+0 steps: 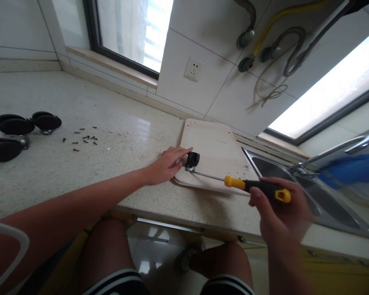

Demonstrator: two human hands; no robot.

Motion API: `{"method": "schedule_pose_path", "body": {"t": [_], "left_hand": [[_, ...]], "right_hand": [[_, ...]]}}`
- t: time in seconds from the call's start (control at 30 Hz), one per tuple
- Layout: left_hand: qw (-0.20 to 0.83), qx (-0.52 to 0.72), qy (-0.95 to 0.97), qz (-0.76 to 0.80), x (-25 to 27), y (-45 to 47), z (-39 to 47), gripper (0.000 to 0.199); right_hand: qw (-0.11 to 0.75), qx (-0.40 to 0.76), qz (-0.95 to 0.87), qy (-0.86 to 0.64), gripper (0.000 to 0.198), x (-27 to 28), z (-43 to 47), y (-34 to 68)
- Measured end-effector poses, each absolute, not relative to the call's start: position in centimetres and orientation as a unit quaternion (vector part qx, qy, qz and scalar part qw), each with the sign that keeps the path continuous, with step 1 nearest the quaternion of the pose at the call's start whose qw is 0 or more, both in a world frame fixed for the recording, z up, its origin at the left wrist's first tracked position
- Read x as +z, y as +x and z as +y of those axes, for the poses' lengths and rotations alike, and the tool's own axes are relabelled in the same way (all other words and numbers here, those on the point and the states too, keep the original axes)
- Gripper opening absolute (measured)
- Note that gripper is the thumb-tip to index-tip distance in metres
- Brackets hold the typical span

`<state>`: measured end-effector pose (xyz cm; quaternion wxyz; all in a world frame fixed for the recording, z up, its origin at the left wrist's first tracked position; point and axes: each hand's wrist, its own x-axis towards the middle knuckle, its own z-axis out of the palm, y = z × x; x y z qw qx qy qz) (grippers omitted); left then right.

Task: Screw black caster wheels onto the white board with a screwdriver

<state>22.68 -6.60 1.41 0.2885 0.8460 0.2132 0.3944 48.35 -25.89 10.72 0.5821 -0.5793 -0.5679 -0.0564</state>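
A black caster wheel (193,158) with a metal mounting plate stands near the front left corner of a pale board (210,143) lying on the counter. My left hand (164,166) has its index finger and thumb around the caster's left side, steadying it. In my right hand (283,209) is a yellow and black screwdriver (261,188), its handle wrapped by the fingers. The long shaft points left, and its tip meets the caster's plate. Whether a screw sits under the tip is too small to tell. Rows of small holes mark the board's other corners.
Several more caster wheels (15,124) lie at the far left of the counter (123,135), with scattered dark screws (86,137) beside them. Right of the board are a steel sink (266,163) and a faucet (335,151). Pipes and a wall socket (194,69) are behind.
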Motion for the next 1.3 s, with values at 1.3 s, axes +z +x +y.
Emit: {"method": "schedule_pose_path", "body": {"t": [1.3], "left_hand": [[0.302,0.411,0.831,0.221,1.3,22.9,-6.6,0.061]], "right_hand": [[0.195,-0.129,-0.839,-0.491,0.034,24.0,-14.5,41.4]]}}
